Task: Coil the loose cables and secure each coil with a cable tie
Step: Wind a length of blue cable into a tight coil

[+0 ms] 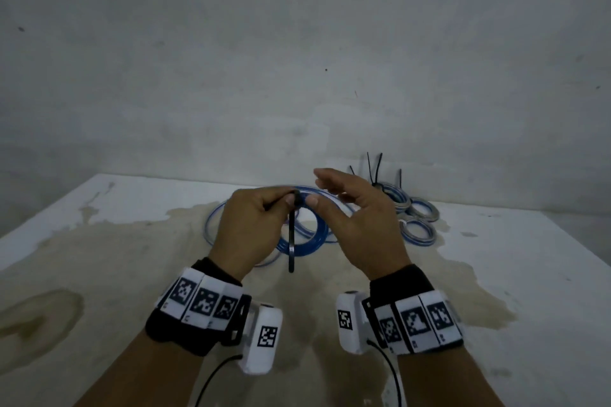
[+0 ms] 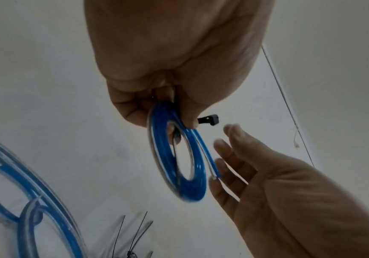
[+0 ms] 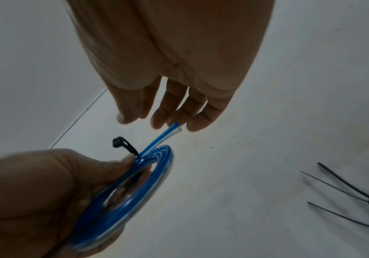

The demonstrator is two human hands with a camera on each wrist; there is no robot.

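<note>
**Blue coil held up in the left hand, tie not yet closed**

Blue coil (image 1: 305,235), in the head view, is lifted above the stained white table (image 1: 99,241) by the left hand (image 1: 251,225), whose curled fingers pinch it together with a black cable tie (image 1: 291,241) hanging straight down. The right hand (image 1: 360,218) hovers just beside, fingers relaxed and spread, holding nothing. Loose blue cable (image 1: 215,218) lies on the table behind the hands, and three tied coils (image 1: 418,220) sit at the far right, tie tails sticking up.

From the left wrist, thumb and fingers clamp the coil's upper rim (image 2: 176,157); the tie's head (image 2: 210,120) juts out beside the thumb, and the coil's free end points towards the outstretched right fingers (image 2: 236,143).

From the right wrist, the slack fingers (image 3: 163,111) hang just above the cable's free end (image 3: 170,131), though contact cannot be judged.
</note>
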